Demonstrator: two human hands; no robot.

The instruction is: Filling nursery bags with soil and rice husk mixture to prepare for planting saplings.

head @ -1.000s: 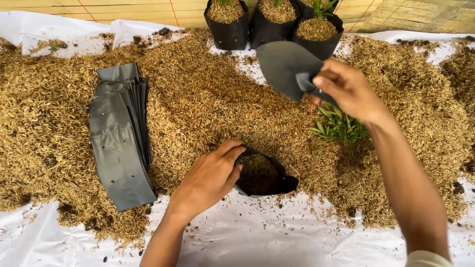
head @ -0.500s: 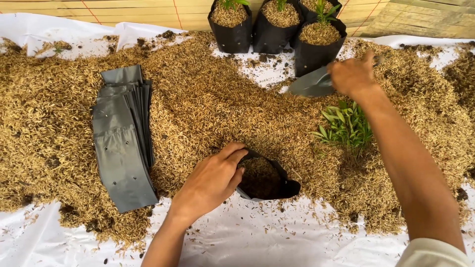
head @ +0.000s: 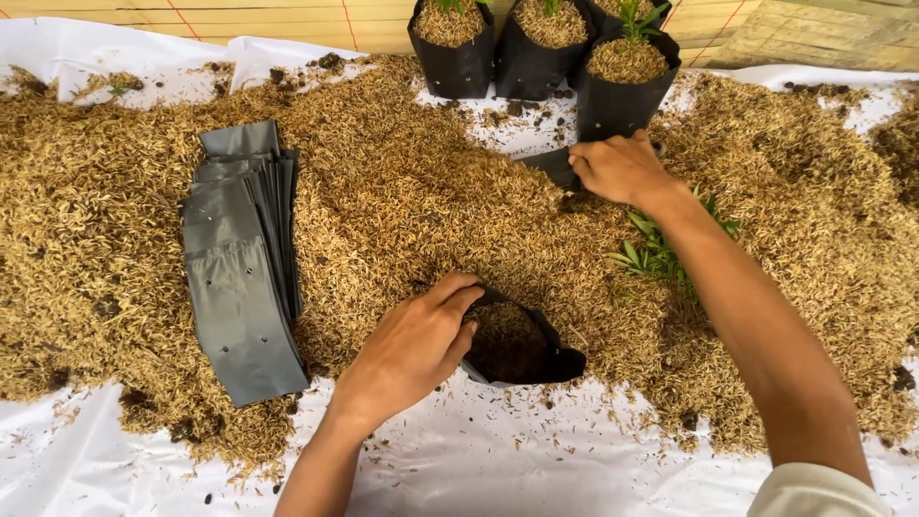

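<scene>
A: Where's the left hand (head: 412, 349) sitting?

B: On the near rim of the small black grow bag (head: 517, 343), at 6 o'clock of the rice-husk pile (head: 412, 201). Fingers are curling over the rim, holding the mouth open. The bag is lying tilted toward the person, partly filled with dark mix.

A: Right hand (head: 617, 168)?

B: Reaching to 1 o'clock, closing on a flat dark scoop-like piece (head: 553, 165) lying on the husk. Thumb is over it, but fingers underneath are hidden, so I can't tell how firm the hold is.

A: How's the bag handling?

B: Judging by looks: thin soft plastic, light, walls are collapsing without support. Best hold is pinching the rim; squeezing the body would be spilling the fill.

A: Surroundings?

B: Stack of flat empty grey bags (head: 244, 258) at 9 o'clock. Three filled black bags (head: 546, 48) standing at 12 o'clock, just beyond the right hand. Green seedling (head: 661, 251) is lying under the right forearm, easily crushed. White plastic sheet (head: 536, 460) under everything.
</scene>
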